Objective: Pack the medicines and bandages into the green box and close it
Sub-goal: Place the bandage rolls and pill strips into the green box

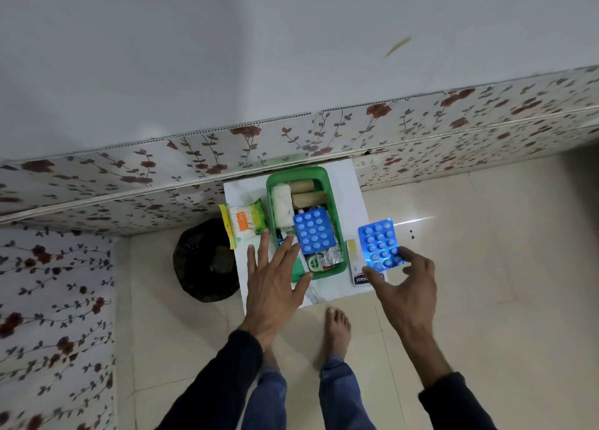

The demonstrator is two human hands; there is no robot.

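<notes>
Bottom of the frame is just two dark sleeves, jeans and a bare foot (338, 329) on the tiled floor, so the person is standing right over a small white table (351, 183) mid-frame. The right hand (410, 287), lower right of centre, is pinching a blue blister strip (380, 243) between thumb and fingertips at its near edge, lifted clear of the table and off to the right of the box, so my guess is it's the next thing going in. The left hand (275, 280) is flat with fingers spread and relaxed, gripping nothing, and the fingertips sit at the near-left corner of the green box (331, 196), probably steadying it so it doesn't slide while stuff gets dropped in. Just under the right hand there's a small white carton (359, 279) and a pale strip (351, 249) on the table, not packed yet. The box itself is open and pretty full: another blue blister strip (313, 230) lies on top in the middle, foil strips (330, 254) and a round green-and-white label at the near end, a white bandage roll (282, 207) along the left wall, and two tan rolls (308, 191) at the far end. Left of the box sits a packet of cotton buds (241, 224), also outside. No lid that I can see. A black bin (204, 261) is on the floor to the left, floral wall panel behind.
</notes>
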